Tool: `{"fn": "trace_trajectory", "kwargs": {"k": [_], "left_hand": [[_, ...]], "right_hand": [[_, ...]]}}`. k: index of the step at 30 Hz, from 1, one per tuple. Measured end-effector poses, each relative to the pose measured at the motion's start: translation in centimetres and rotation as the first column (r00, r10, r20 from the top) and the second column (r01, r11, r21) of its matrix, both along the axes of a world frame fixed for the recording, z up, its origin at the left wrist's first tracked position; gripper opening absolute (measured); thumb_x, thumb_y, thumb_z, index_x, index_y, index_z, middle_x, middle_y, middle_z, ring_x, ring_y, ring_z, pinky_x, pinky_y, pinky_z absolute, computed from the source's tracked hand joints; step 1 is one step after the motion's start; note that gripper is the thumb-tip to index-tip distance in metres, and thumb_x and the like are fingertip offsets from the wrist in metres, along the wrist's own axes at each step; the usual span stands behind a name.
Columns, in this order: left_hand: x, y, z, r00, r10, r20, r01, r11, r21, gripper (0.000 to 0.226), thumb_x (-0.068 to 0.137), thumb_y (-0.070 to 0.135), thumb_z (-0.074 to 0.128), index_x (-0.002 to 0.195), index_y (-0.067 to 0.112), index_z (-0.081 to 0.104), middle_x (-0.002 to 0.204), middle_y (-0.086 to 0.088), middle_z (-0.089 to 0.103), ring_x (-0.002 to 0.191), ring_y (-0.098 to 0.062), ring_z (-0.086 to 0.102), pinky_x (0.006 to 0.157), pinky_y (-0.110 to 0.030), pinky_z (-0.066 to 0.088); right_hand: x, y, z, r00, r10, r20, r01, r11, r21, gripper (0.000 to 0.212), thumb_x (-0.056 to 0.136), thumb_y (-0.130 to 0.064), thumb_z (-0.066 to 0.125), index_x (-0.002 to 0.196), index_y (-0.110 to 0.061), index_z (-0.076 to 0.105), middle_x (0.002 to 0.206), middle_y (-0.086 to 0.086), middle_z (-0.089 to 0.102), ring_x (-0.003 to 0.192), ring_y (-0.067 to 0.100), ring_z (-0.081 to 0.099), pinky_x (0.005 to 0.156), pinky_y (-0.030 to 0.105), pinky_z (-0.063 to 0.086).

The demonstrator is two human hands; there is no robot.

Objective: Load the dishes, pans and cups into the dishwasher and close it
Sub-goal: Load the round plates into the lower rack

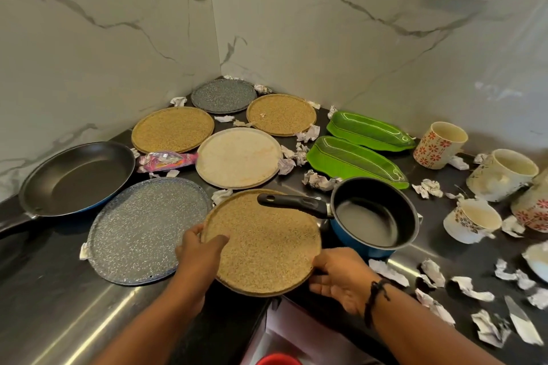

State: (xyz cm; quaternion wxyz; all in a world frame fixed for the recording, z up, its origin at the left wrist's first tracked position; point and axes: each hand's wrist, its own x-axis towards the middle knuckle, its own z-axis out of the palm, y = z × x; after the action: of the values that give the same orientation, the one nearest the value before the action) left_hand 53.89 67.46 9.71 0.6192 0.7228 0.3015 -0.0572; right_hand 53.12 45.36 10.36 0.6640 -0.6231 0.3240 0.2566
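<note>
A tan speckled plate (262,243) sits at the front of the black corner counter, and both my hands grip its rim. My left hand (197,249) clasps its left edge with the thumb on top. My right hand (338,275) holds the lower right edge from beneath. A small blue saucepan (372,216) stands just right of it, its black handle lying over the plate's far edge. More plates lie behind: a blue speckled plate (148,231), a cream plate (238,157), two tan plates (173,129) and a grey plate (224,96). A frying pan (78,178) rests at left. The dishwasher is not in view.
Two green leaf-shaped dishes (357,161) lie at the right rear. Several cups (440,145) stand along the right wall. Crumpled paper scraps (320,181) are scattered over the counter. A pink wrapper (166,160) lies between the plates. A knife (523,321) lies at far right.
</note>
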Motion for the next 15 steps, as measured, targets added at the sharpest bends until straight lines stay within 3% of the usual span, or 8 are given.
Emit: {"fn": "trace_trajectory", "kwargs": {"k": [4, 7, 13, 15], "left_hand": [[-1.5, 0.0, 1.0, 0.997, 0.028, 0.077, -0.016, 0.989, -0.147, 0.059, 0.096, 0.008, 0.049, 0.145, 0.031, 0.026, 0.129, -0.002, 0.046, 0.111, -0.027, 0.054, 0.093, -0.043, 0.046], [-3.0, 0.7, 2.5, 0.992, 0.073, 0.102, -0.051, 0.977, -0.206, 0.053, 0.095, 0.001, 0.047, 0.14, 0.028, 0.038, 0.119, -0.01, 0.058, 0.099, -0.027, 0.061, 0.09, -0.045, 0.049], [-6.8, 2.3, 5.1, 0.994, 0.109, 0.031, -0.087, 0.908, -0.41, 0.05, 0.084, -0.009, 0.05, 0.128, 0.013, 0.05, 0.08, -0.013, 0.061, 0.05, -0.021, 0.059, 0.046, -0.03, 0.053], [-7.9, 2.2, 5.4, 0.997, 0.076, -0.013, -0.073, 0.878, -0.474, 0.043, 0.082, -0.011, 0.049, 0.12, 0.009, 0.054, 0.074, -0.012, 0.062, 0.042, -0.018, 0.06, 0.041, -0.028, 0.053]], "right_hand": [[-1.4, 0.7, -0.3, 0.999, 0.008, -0.047, 0.0, 0.988, 0.152, 0.016, 0.096, 0.0, 0.046, 0.105, 0.002, 0.06, 0.095, 0.017, 0.069, 0.076, 0.024, 0.067, 0.06, 0.03, 0.055], [-2.4, 0.7, 0.3, 0.997, -0.014, -0.075, 0.033, 0.966, 0.255, 0.015, 0.096, 0.002, 0.046, 0.103, 0.004, 0.058, 0.084, 0.018, 0.069, 0.069, 0.025, 0.069, 0.057, 0.029, 0.057], [-5.8, -0.3, 2.4, 0.989, 0.106, -0.103, -0.061, 0.926, 0.372, 0.023, 0.094, -0.001, 0.049, 0.112, 0.008, 0.059, 0.087, 0.02, 0.07, 0.07, 0.023, 0.07, 0.061, 0.027, 0.057], [-7.3, -1.0, 3.1, 0.991, 0.094, -0.096, -0.051, 0.923, 0.383, 0.02, 0.092, 0.0, 0.05, 0.108, 0.007, 0.061, 0.087, 0.02, 0.07, 0.071, 0.023, 0.07, 0.063, 0.026, 0.057]]}}
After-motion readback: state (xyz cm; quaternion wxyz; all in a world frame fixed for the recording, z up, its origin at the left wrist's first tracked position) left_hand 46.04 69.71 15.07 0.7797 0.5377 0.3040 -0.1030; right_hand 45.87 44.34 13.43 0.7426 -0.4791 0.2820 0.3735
